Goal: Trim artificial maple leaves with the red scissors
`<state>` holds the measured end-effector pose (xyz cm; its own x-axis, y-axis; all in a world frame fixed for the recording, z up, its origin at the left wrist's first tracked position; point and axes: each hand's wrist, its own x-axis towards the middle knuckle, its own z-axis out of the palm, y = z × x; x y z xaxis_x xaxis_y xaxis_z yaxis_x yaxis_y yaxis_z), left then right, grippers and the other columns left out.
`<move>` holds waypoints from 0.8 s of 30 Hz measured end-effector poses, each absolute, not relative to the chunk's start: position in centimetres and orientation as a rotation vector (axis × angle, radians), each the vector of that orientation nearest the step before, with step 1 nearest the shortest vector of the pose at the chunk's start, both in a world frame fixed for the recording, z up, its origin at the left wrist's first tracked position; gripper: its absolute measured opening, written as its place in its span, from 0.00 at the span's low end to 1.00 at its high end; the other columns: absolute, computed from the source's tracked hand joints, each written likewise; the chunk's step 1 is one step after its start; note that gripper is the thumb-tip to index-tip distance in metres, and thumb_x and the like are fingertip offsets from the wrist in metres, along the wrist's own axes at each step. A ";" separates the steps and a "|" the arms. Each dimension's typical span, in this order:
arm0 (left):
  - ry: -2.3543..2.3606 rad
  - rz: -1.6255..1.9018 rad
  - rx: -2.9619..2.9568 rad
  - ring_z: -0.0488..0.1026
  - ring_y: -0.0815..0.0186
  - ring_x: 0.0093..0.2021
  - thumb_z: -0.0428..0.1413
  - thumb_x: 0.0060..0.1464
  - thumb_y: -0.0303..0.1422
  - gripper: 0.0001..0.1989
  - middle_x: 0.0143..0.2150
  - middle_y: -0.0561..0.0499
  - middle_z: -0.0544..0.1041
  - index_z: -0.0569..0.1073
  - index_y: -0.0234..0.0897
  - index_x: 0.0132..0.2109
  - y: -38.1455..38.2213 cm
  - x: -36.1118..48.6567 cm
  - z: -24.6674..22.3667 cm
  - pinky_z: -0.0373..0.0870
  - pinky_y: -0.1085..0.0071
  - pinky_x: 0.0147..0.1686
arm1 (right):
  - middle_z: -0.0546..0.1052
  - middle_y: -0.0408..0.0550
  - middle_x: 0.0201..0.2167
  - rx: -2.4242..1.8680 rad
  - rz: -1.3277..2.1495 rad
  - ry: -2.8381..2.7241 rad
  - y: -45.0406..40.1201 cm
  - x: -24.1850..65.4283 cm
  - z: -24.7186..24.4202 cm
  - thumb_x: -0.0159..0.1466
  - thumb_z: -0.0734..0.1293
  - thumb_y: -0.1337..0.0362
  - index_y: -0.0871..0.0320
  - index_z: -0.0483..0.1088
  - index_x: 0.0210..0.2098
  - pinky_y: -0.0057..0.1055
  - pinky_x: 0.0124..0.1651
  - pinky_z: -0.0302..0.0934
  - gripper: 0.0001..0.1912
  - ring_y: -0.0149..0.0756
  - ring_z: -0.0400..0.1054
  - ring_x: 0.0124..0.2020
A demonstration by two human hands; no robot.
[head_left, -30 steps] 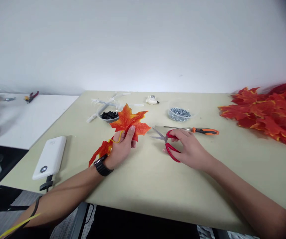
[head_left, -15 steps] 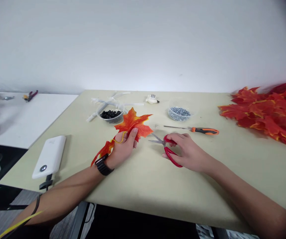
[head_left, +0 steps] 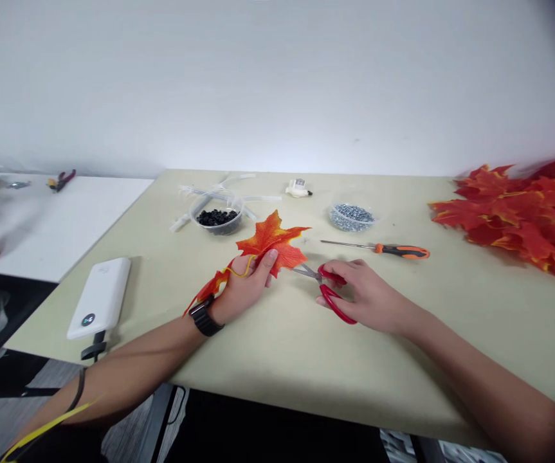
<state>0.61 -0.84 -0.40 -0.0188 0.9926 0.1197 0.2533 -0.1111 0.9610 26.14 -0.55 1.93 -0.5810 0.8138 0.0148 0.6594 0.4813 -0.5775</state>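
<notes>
An orange-red artificial maple leaf [head_left: 272, 238] is pinched between the thumb and fingers of my left hand [head_left: 245, 286]. A yellow cord [head_left: 243, 273] loops over that hand, and a second orange leaf [head_left: 211, 288] hangs by the wrist above the black watch. My right hand [head_left: 366, 292] grips red-handled scissors [head_left: 337, 305] by the loops. Their blades point left at the leaf's right lower edge, and the tips are partly hidden behind it. I cannot tell whether the blades touch the leaf.
Behind the hands stand a tub of black pieces [head_left: 236, 222] beside white plastic strips [head_left: 181, 223], a tub of silvery pieces [head_left: 352, 225] and a small white device [head_left: 298, 188]. A screwdriver [head_left: 402, 251] lies right, near heaped red leaves [head_left: 513, 218]. A white power bank [head_left: 101, 296] is left; pliers [head_left: 62, 181] lie beyond.
My left hand has moved right with the leaf, toward the scissors. The scissor blades have come closer together, and the leaf now covers their tips.
</notes>
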 end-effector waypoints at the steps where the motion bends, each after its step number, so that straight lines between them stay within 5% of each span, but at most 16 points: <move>1: 1.367 1.169 1.499 0.65 0.72 0.22 0.54 0.65 0.52 0.29 0.20 0.54 0.69 0.67 0.36 0.22 -0.9 0.6 -0.3 0.60 0.75 0.22 | 0.73 0.42 0.31 -1.249 0.769 -2.444 -0.6 26.1 1.9 0.66 0.70 0.52 0.54 0.65 0.39 0.39 0.46 0.60 0.14 0.36 0.65 0.31; 6: 1.398 1.089 1.656 0.66 0.71 0.22 0.52 0.66 0.50 0.28 0.20 0.53 0.69 0.69 0.36 0.23 -1.4 0.7 0.5 0.60 0.73 0.23 | 0.71 0.42 0.29 -1.231 0.793 -2.432 -0.7 26.0 2.1 0.68 0.68 0.49 0.54 0.65 0.37 0.35 0.38 0.60 0.16 0.35 0.62 0.30; 24: 1.368 1.030 1.751 0.66 0.70 0.23 0.50 0.68 0.46 0.27 0.20 0.53 0.69 0.67 0.37 0.23 -1.7 0.9 0.9 0.62 0.73 0.26 | 0.74 0.43 0.30 -1.223 0.764 -2.464 -0.9 26.0 1.9 0.69 0.66 0.45 0.54 0.69 0.41 0.36 0.38 0.61 0.18 0.37 0.66 0.31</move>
<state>0.87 -1.70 0.87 0.1350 0.9752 0.1755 0.4384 -0.2176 0.8720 26.00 -0.87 1.95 -0.5996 0.8000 0.0197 0.6485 0.5001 -0.5739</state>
